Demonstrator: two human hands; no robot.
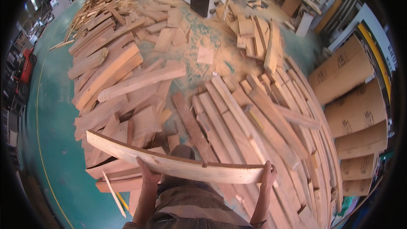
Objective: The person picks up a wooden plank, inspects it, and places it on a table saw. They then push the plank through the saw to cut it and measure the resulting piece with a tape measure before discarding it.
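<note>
The left hand, at about seven o'clock, closes its fingers from below around the lower edge of a long pale wooden plank, gripping it a little left of the middle. The right hand, at about five o'clock, clasps the plank's right end, thumb and fingers wrapped over the end. The plank is held off the ground, crosswise in front of the body, its left end rising toward nine o'clock. Beyond it, from ten to two o'clock, lie heaps of reddish boards on the green floor. Brown cardboard sheets lean at three o'clock.
</note>
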